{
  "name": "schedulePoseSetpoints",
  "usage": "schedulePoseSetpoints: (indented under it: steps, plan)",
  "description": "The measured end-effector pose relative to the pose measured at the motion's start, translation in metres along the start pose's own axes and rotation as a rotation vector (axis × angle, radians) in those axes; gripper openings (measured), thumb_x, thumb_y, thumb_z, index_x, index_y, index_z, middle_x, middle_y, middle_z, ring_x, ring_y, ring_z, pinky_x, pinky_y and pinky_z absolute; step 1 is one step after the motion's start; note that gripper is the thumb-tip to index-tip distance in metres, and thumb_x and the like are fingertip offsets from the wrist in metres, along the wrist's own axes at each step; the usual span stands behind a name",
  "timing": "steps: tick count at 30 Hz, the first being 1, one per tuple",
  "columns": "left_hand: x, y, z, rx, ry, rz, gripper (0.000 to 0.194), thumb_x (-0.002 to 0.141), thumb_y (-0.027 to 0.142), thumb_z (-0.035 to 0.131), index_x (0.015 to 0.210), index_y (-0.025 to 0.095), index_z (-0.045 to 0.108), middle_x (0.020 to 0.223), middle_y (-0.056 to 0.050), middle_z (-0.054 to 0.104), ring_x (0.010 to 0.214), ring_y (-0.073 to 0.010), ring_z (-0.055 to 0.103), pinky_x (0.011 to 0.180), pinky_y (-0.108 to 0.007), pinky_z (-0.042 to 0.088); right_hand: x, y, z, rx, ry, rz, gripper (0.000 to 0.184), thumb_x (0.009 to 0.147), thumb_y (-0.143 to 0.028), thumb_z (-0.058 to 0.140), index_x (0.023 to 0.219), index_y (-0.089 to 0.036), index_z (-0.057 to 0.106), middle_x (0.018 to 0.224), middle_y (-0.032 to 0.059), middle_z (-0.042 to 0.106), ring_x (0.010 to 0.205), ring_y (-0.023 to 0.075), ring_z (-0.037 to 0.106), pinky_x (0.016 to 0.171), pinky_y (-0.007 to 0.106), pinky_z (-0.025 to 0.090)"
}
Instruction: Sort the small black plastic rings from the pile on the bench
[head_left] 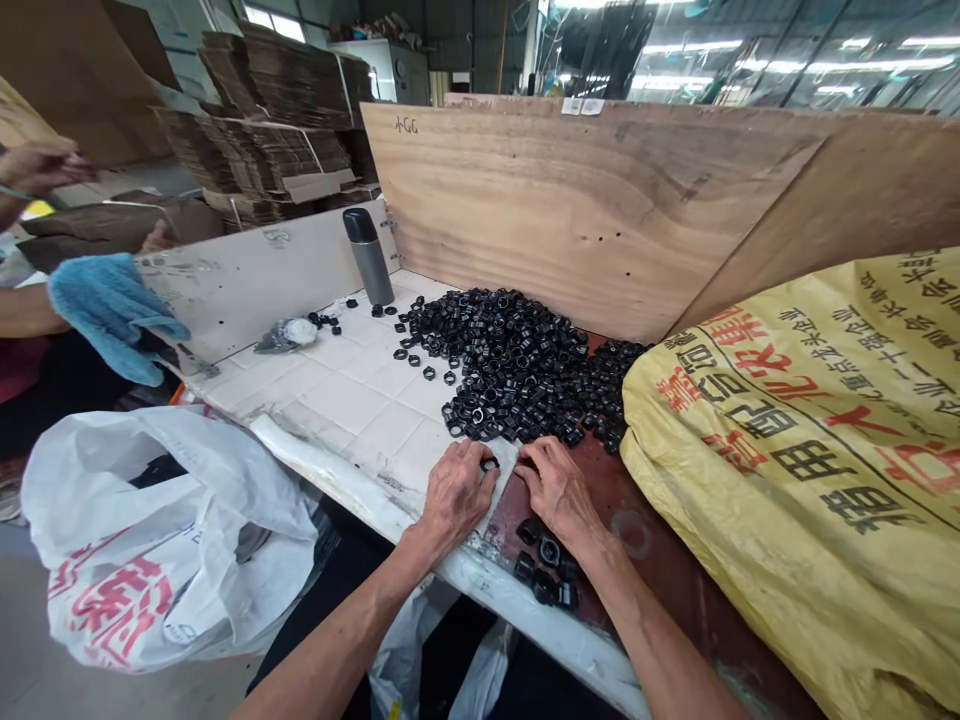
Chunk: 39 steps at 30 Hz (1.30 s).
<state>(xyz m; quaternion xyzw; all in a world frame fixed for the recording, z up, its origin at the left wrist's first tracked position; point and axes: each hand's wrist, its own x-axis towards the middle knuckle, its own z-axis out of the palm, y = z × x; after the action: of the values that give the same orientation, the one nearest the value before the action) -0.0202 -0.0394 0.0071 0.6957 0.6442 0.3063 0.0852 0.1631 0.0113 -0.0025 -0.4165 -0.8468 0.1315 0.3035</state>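
Note:
My left hand (461, 487) is closed, its thumb and fingers pinching a small black plastic ring (489, 464) just above the table. Close beside it, my right hand (556, 487) has its fingers curled at the front edge of a heap of black plastic rings (510, 350). Something dark shows between the right thumb and forefinger, too hidden to name. Under my right wrist lies a small group of black ring-shaped parts (546, 560), apart from the heap. White tiles (360, 380) cover the left part of the table, and a dark red board (600, 500) the right.
A yellow printed sack (787, 440) borders the right side. A grey bottle (369, 260) and a small plastic bag (286, 335) stand at the back left. Wooden boards (570, 220) wall the rear. A white bag (172, 540) hangs at left, near a blue cloth (116, 310) and another person's arm (34, 310).

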Motion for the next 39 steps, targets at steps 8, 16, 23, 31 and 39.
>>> schedulePoseSetpoints:
  steps: [8, 16, 23, 31, 39]
  plan:
    - [-0.002, -0.001, 0.0, -0.33, -0.054, -0.033, 0.024, 0.084, 0.02, 0.058, 0.107, 0.023, 0.05, 0.084, 0.001, 0.064, 0.069, -0.0157, 0.063, 0.069, -0.029, 0.051, 0.0, -0.014, -0.005, 0.339, 0.094, 0.1, 0.008, 0.092, -0.025, 0.061, 0.098, -0.02, 0.062, 0.091, 0.0043, 0.067, 0.082, 0.0181, 0.064, 0.076, 0.029, 0.051]
    - [-0.001, -0.004, -0.002, -0.688, -0.051, -0.062, 0.031, 0.082, 0.02, 0.064, 0.11, 0.022, 0.052, 0.103, -0.003, 0.066, 0.088, -0.0162, 0.069, 0.084, -0.033, 0.058, 0.001, -0.03, -0.016, 0.423, 0.063, 0.04, 0.018, 0.092, -0.02, 0.059, 0.107, -0.021, 0.069, 0.102, 0.0073, 0.068, 0.096, 0.0207, 0.065, 0.087, 0.034, 0.053]
    - [-0.002, -0.006, 0.0, -0.729, -0.073, -0.009, 0.029, 0.082, 0.016, 0.064, 0.109, 0.02, 0.054, 0.101, -0.004, 0.066, 0.09, -0.0164, 0.069, 0.088, -0.035, 0.059, 0.001, -0.034, -0.015, 0.462, 0.105, 0.063, 0.01, 0.089, -0.022, 0.064, 0.097, -0.022, 0.07, 0.098, 0.0048, 0.07, 0.093, 0.0198, 0.067, 0.084, 0.032, 0.053]
    - [-0.002, -0.004, -0.004, -0.851, -0.112, -0.005, 0.023, 0.085, 0.018, 0.065, 0.107, 0.019, 0.058, 0.106, -0.005, 0.065, 0.094, -0.0169, 0.07, 0.09, -0.035, 0.059, 0.001, -0.034, -0.018, 0.423, 0.114, 0.1, 0.01, 0.086, -0.019, 0.066, 0.093, -0.022, 0.073, 0.092, 0.0043, 0.071, 0.089, 0.0197, 0.068, 0.081, 0.03, 0.054]
    - [-0.001, -0.008, -0.008, -0.746, -0.049, 0.128, 0.023, 0.088, 0.023, 0.068, 0.111, 0.02, 0.064, 0.107, -0.006, 0.069, 0.1, -0.0182, 0.068, 0.09, -0.034, 0.057, -0.003, -0.033, -0.02, 0.466, 0.069, 0.094, 0.018, 0.09, -0.02, 0.061, 0.103, -0.023, 0.072, 0.101, 0.0053, 0.071, 0.096, 0.0203, 0.067, 0.087, 0.032, 0.053]
